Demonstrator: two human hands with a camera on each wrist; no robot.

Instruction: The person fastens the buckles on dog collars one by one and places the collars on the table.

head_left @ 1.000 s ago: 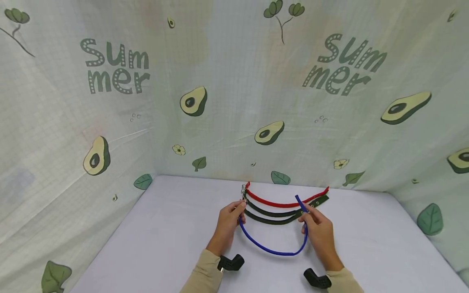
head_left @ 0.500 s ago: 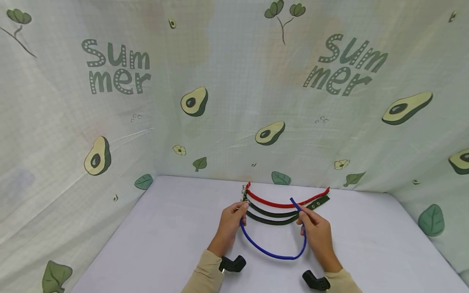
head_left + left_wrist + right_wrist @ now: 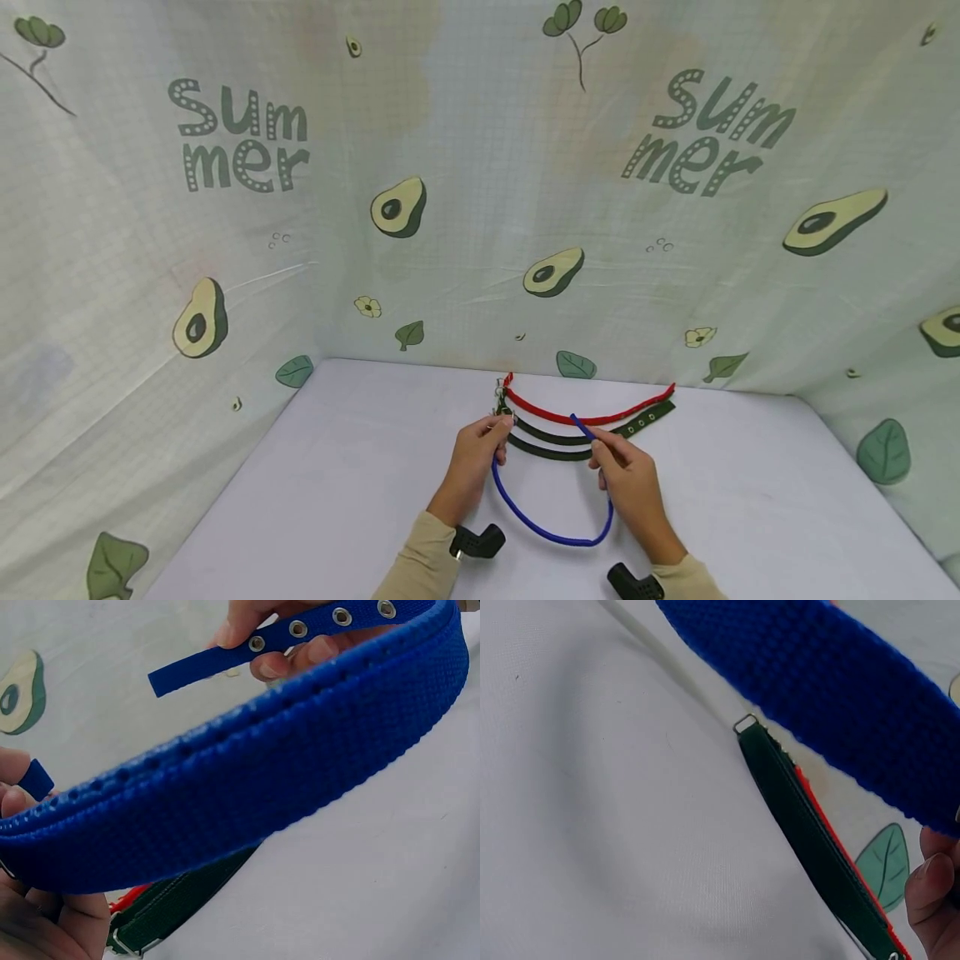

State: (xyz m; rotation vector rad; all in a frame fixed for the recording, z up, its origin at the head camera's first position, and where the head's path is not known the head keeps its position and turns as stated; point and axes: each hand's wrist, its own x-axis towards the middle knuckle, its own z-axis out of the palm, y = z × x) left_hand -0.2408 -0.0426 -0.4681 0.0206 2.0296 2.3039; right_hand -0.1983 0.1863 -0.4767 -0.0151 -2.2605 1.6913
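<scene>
A blue webbing pet collar (image 3: pixel 567 542) hangs in an open loop between the two hands, its curve towards the person. My left hand (image 3: pixel 474 454) grips the buckle end. Near the other end, my right hand (image 3: pixel 630 479) pinches the strap, and the pointed-up tip (image 3: pixel 581 425) sticks out past the fingers. Metal-ringed eyelets (image 3: pixel 298 628) show along that end in the left wrist view. The collar's wide padded band (image 3: pixel 247 780) crosses most of that view. In the right wrist view, the blue band (image 3: pixel 817 690) passes above the other collars.
Behind the hands lie a red collar (image 3: pixel 558 416) and dark green collars (image 3: pixel 551 454), side by side with buckles at the left. One green end with eyelets (image 3: pixel 641 421) points right. A patterned cloth (image 3: pixel 480 208) stands behind the white tabletop (image 3: pixel 345 467).
My right hand has moved left and slightly nearer the person, bringing the eyelet end towards the buckle end. The blue loop has narrowed and sags further forward. My left hand has shifted slightly right.
</scene>
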